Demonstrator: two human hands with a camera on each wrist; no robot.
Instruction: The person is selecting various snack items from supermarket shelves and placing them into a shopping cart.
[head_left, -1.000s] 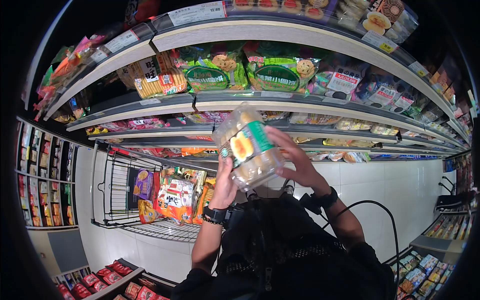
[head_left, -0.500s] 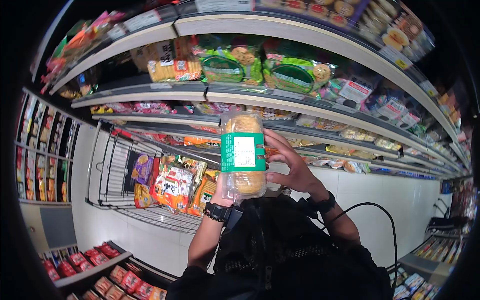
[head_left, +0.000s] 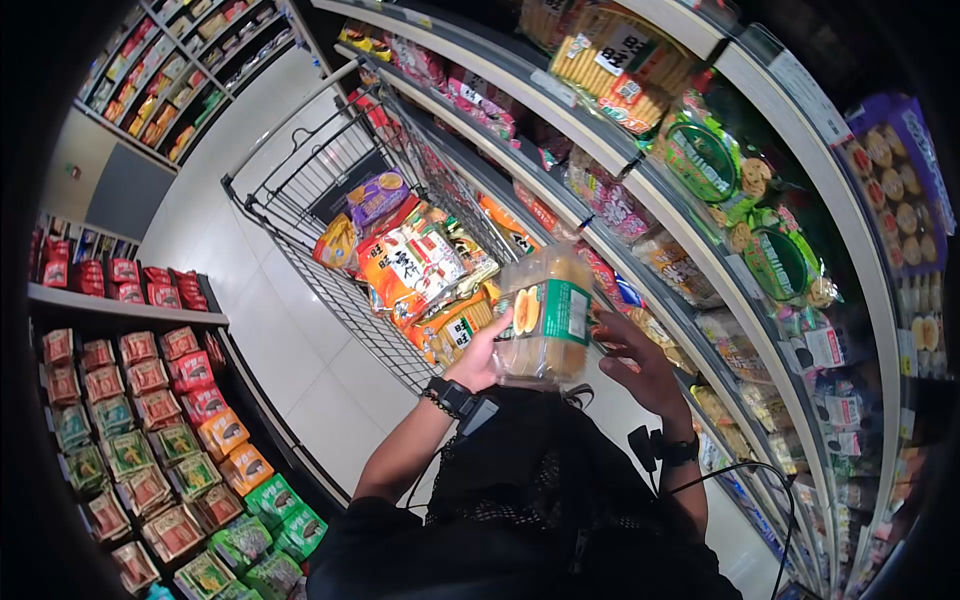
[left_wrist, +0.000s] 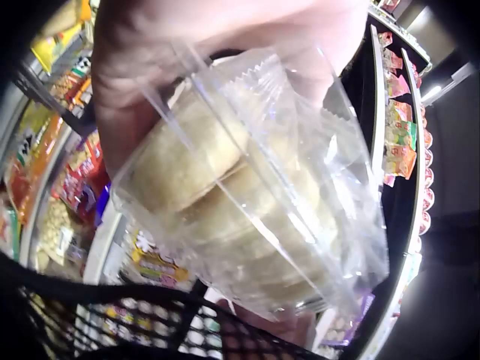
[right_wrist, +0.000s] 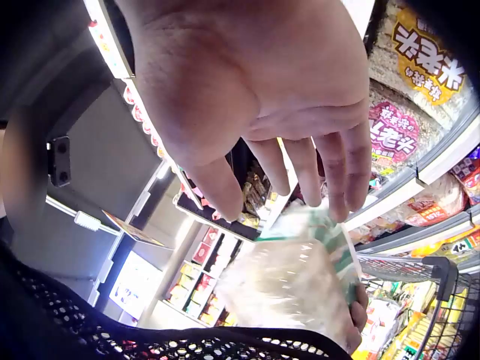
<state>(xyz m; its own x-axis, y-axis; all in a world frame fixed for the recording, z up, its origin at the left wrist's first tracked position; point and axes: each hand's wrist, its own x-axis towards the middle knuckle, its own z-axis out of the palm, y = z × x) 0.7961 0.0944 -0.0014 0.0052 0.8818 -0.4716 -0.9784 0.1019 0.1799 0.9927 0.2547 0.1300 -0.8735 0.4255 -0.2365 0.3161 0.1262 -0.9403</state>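
Observation:
A clear plastic box of round pastries with a green label (head_left: 566,312) is held in front of the chest in the head view. The left hand (head_left: 478,358) grips its left side, thumb on the front. In the left wrist view the pale pastries (left_wrist: 247,202) show through clear film beneath the left hand (left_wrist: 225,45). Just right of the box, apart from it in the head view, is the right hand (head_left: 645,372) with fingers spread. The right wrist view has the right hand (right_wrist: 255,82) with its fingers extended above the blurred box (right_wrist: 292,281).
A wire shopping cart (head_left: 340,300) with several snack bags (head_left: 412,262) stands ahead to the left. Shelves of packaged snacks (head_left: 700,160) run along the right. Another display of small packs (head_left: 150,430) is at the lower left, beside pale floor tiles (head_left: 300,385).
The view has swung left, so cart and shelves appear rotated. The box has turned from its back label to show the pastry picture, and the right hand has moved off it.

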